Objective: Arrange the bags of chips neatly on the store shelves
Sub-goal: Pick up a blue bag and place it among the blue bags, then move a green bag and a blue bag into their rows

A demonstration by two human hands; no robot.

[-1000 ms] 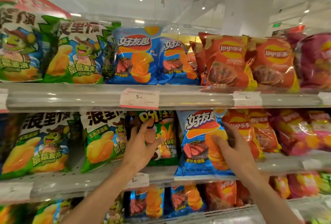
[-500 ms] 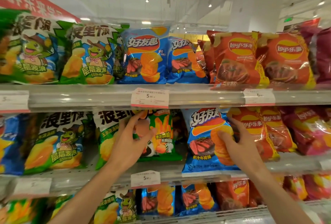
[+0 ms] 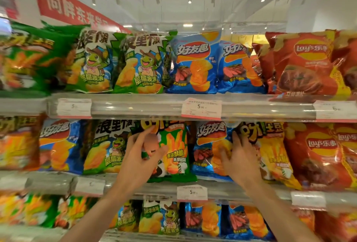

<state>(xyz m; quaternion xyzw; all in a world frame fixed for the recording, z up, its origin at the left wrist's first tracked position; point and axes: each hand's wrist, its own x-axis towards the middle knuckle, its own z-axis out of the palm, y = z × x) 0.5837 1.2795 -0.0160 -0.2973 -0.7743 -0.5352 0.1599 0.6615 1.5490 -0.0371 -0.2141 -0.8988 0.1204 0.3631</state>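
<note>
Mid-task — left hand pinched the green bag at its left edge, right hand lay flat-fingered on the blue bag — middle shelf brands mixed, sorting judged unfinished.

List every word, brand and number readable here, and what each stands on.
"Lay's乐事": red bag, top shelf
"好友趣": blue bag, top shelf
"层层波浪": green bag with the turtle
"香浓酥脆": green bag held by the left hand
"5": price tag
Red banner, other tags: too blurred.
</note>
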